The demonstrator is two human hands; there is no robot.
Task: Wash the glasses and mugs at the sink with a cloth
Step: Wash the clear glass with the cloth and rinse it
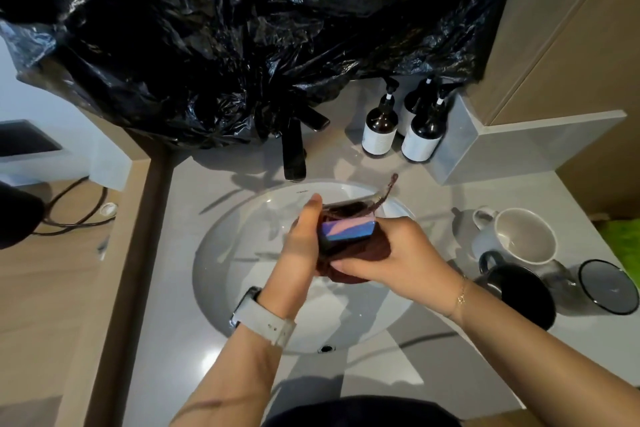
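Two hands meet over the white sink [221, 253] in the middle of the frame. The left hand [299, 246] holds a glass [346, 215] (see-through), and the right hand [388, 253] grips a dark cloth [360, 253] under it. Farther right stand two mugs [519, 236].

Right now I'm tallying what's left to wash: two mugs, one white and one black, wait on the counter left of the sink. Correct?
Not quite. The head view shows the white ceramic mug and the black mug on the grey counter right of the white oval sink, not left.

No legible text; pump bottles' [380, 128] white labels & sink [221, 246] rim mark too blurred.
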